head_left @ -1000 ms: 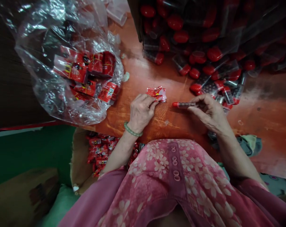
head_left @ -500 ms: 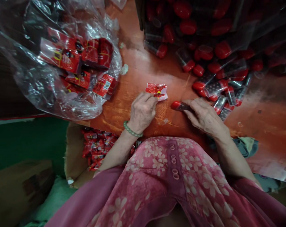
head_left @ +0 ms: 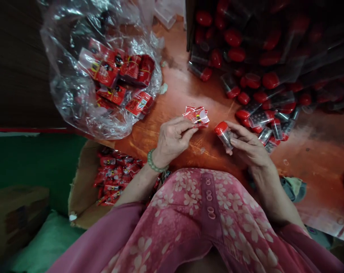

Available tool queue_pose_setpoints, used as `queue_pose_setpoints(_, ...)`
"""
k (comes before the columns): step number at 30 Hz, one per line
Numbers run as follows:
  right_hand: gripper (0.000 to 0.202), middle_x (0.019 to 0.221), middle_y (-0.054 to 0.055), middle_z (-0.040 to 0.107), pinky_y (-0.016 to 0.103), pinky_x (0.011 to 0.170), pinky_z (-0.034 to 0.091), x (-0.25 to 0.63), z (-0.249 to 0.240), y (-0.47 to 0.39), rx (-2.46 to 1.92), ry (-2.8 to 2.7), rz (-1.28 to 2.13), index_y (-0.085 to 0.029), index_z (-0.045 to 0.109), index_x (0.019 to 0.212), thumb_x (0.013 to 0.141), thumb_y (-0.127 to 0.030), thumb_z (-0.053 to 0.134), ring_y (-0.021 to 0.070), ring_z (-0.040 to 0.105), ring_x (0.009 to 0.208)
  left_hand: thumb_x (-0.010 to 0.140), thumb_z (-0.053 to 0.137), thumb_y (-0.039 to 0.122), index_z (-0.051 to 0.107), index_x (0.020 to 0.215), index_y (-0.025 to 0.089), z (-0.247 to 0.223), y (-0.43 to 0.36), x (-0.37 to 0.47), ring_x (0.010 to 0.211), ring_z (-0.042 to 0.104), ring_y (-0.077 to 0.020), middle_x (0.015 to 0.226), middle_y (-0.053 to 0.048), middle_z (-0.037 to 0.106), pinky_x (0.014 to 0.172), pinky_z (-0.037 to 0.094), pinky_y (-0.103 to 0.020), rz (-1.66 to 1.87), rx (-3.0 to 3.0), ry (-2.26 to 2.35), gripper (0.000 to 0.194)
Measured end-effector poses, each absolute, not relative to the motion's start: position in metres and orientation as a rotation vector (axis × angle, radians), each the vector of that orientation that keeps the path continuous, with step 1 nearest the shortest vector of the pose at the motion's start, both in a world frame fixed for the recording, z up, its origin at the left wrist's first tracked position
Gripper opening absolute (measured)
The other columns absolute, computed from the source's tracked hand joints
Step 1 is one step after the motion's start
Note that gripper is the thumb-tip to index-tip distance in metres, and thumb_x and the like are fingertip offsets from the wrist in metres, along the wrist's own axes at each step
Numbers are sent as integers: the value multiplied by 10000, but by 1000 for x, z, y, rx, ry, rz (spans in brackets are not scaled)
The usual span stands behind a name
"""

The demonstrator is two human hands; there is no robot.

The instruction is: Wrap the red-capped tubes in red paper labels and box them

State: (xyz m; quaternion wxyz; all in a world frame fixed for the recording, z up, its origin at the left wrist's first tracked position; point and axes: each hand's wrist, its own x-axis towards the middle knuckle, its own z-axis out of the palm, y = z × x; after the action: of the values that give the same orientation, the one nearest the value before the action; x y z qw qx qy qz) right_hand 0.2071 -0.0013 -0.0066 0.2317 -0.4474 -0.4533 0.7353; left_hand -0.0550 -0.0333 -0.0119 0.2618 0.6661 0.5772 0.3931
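My left hand (head_left: 176,138) pinches the near edge of a red printed label sleeve (head_left: 199,115), shiny and flat, over the orange table; more red pieces seem to lie beneath it. To its right, my right hand (head_left: 246,144) grips a small clear plastic bottle (head_left: 225,137) with a rounded red cap, its cap tilted up and toward the left hand. Dark contents show through the bottle's wall. Loose bottles of the same kind (head_left: 261,118) lie just beyond the right hand.
A clear plastic bag (head_left: 61,102) with bundled red labels (head_left: 106,72) sits at the left. Many red-capped bottles (head_left: 236,54) are heaped at the back right. Below the table's left edge stands a cardboard box (head_left: 81,185) of red-wrapped pieces. A cloth (head_left: 294,189) lies near the front right edge.
The right hand has turned the bottle from lying sideways to cap-up. The left hand's thumb and fingers now pinch the label sleeve, which sits slightly raised. The camera view has shifted.
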Motion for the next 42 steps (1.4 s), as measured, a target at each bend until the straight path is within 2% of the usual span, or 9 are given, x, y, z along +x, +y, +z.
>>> queue_pose_setpoints(5,578,877,2,676,263,507,498,198,9,-7,-1218,-1187,1957,-313,650,1323,799,-504,801,127,574,589,837,789,217,769,775,175,-5,-38,-49,688,689,-125,765,-21,763,679,533,-243,1160,1642,1428,78)
queue_pose_setpoints(9,484,863,-11,646,259,511,506,198,15,-11,-1195,-1236,1860,-336,653,1303,846,-442,773,125,576,597,820,810,226,764,746,174,-2,-39,-46,662,677,-120,733,-16,754,661,523,-242,1163,1603,1397,102)
queue_pose_setpoints(12,459,956,-2,668,278,530,540,203,16,-16,-1210,-1353,1779,-375,621,1344,897,-405,723,137,602,632,832,806,256,773,763,178,-1,-41,-44,672,677,-122,752,-22,764,675,531,-250,1132,1595,1391,108)
queue_pose_setpoints(16,492,1225,48,688,358,667,616,209,25,-25,-1293,-1627,1558,-380,565,1433,951,-421,656,198,677,823,824,816,280,776,770,174,2,-44,-43,670,678,-120,757,-27,769,677,531,-249,1094,1549,1341,126)
queue_pose_setpoints(19,472,1298,77,685,443,837,618,210,36,-26,-1304,-1919,1373,-359,563,1457,991,-423,591,267,691,1022,811,828,283,781,770,181,4,-45,-43,674,686,-120,766,-26,778,676,530,-246,1048,1490,1291,119)
queue_pose_setpoints(23,438,1167,90,716,475,908,571,211,46,-21,-1196,-2227,1161,-340,568,1463,1028,-365,521,282,681,1030,808,836,314,790,767,177,6,-45,-43,667,689,-121,754,-32,780,667,533,-241,1018,1427,1224,151)
queue_pose_setpoints(29,427,870,53,621,409,739,549,216,51,-14,-1165,-2431,1085,-313,577,1462,1052,-359,467,222,607,756,812,833,352,795,758,179,4,-43,-43,642,673,-114,737,-35,776,645,523,-233,971,1413,1209,186)
queue_pose_setpoints(36,432,1040,81,695,438,840,539,222,55,-4,-1171,-2393,1111,-342,555,1472,1046,-357,484,259,657,923,804,839,332,794,778,171,0,-40,-46,661,670,-114,757,-36,773,638,505,-225,948,1426,1216,170)
queue_pose_setpoints(42,457,835,34,546,339,694,494,222,52,0,-1055,-2517,1134,-320,534,1500,1052,-269,462,197,564,743,786,850,345,791,757,181,-2,-36,-47,651,659,-110,739,-24,765,653,510,-228,927,1431,1197,177)
